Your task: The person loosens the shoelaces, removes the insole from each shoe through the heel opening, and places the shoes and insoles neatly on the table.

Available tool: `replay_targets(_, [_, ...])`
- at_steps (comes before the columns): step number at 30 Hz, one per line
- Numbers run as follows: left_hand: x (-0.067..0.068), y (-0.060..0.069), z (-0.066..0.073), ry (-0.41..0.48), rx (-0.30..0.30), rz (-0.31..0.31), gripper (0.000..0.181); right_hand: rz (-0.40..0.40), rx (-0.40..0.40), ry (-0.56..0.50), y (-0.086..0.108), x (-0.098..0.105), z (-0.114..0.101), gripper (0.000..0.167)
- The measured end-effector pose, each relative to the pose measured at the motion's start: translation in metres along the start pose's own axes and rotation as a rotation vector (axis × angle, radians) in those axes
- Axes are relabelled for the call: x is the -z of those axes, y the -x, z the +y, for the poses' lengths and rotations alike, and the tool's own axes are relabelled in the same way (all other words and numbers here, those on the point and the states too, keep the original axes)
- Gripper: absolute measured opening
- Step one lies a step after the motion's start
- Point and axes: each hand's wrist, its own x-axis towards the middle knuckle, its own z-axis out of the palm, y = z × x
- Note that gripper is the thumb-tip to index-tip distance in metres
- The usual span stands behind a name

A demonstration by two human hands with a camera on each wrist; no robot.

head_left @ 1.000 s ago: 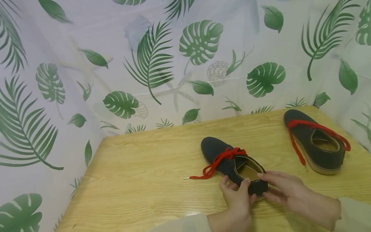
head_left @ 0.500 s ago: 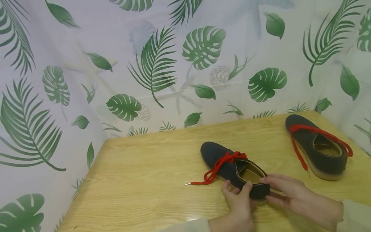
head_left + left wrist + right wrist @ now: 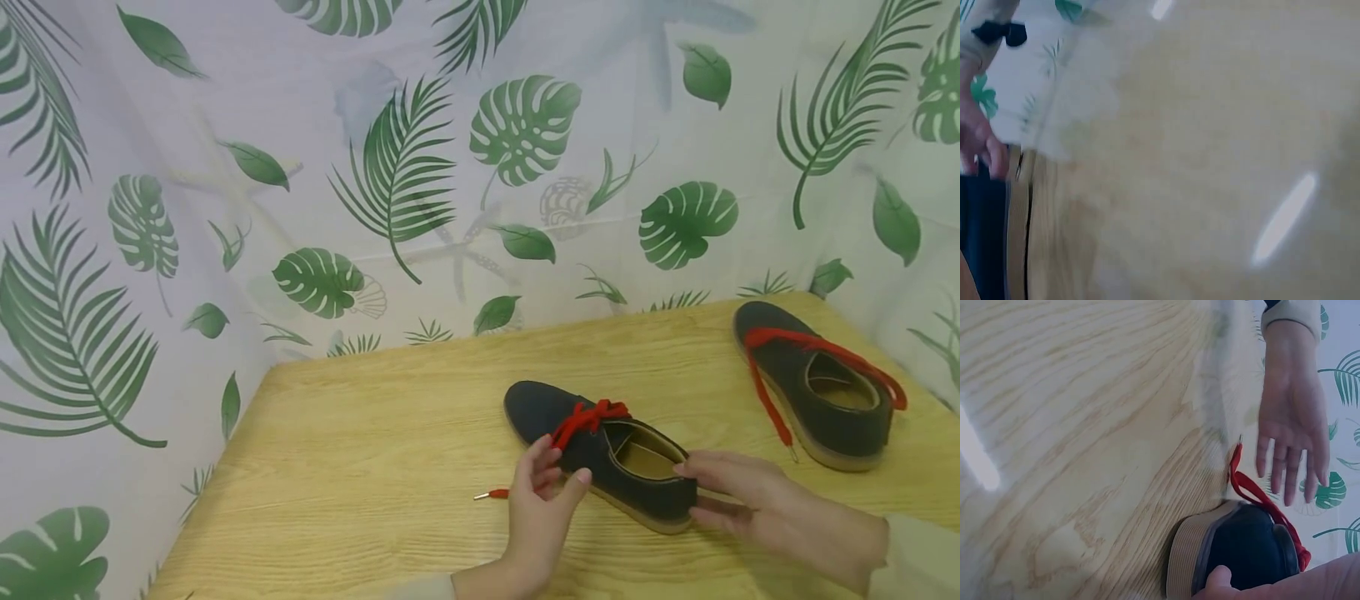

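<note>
A dark navy shoe [image 3: 607,467] with a red lace [image 3: 600,412] tied in a bow lies sole down on the table, toe pointing up and left. At its heel my right hand [image 3: 772,500] pinches the back rim, fingertips at the opening and lower digits against the heel. My left hand [image 3: 538,521] is beside the shoe's near side by the bow, fingers spread and holding nothing visible; it hides part of the lace, whose metal tip pokes out to its left. The right wrist view shows the left hand [image 3: 1294,412] with straight fingers above the shoe [image 3: 1244,550].
A second navy shoe [image 3: 847,425] stands at the table's right side, its red lace [image 3: 795,337] loosely draped over it. Behind the wooden table [image 3: 360,450] hangs a white cloth [image 3: 450,208] printed with green leaves.
My left hand has let go of the shoe's heel side and moved left and up towards the bow. The shoe has turned slightly, its toe shifting left. My right hand stays at the heel.
</note>
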Motion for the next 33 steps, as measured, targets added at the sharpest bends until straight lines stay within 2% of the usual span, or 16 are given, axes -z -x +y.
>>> replay_targets(1, [0.006,-0.006,0.001,-0.031,-0.040,-0.013,0.063,-0.004,0.001,0.000,0.000,0.000,-0.001,0.003])
replay_targets(3, [0.018,-0.017,0.003,-0.114,-0.140,-0.061,0.067,-0.005,0.007,0.009,0.000,0.001,-0.001,0.008])
replay_targets(5, [0.031,-0.028,0.004,-0.245,-0.263,-0.132,0.073,0.002,0.006,0.014,-0.001,0.001,-0.002,0.009])
replay_targets(9, [0.053,-0.052,0.002,-0.624,-0.557,-0.253,0.080,0.015,-0.001,0.021,-0.001,0.002,-0.003,0.008])
replay_targets(12, [0.066,-0.072,-0.002,-0.916,-0.709,-0.295,0.088,0.005,0.004,0.033,-0.002,0.004,-0.003,0.008])
replay_targets(15, [0.075,-0.089,-0.006,-1.123,-0.766,-0.368,0.096,-0.010,0.018,0.067,-0.003,0.005,-0.003,0.008])
replay_targets(17, [0.078,-0.098,-0.010,-1.215,-0.770,-0.418,0.100,-0.022,0.024,0.084,-0.003,0.006,-0.002,0.008])
replay_targets(22, [0.076,-0.112,-0.017,-1.359,-0.787,-0.514,0.103,-0.044,0.025,0.097,-0.003,0.008,-0.002,0.010])
replay_targets(28, [0.072,-0.119,-0.023,-1.461,-0.838,-0.584,0.105,-0.085,0.023,0.135,-0.004,0.010,-0.004,0.015])
replay_targets(33, [0.072,-0.118,-0.025,-1.445,-0.871,-0.568,0.105,-0.101,0.020,0.145,-0.004,0.012,-0.008,0.017])
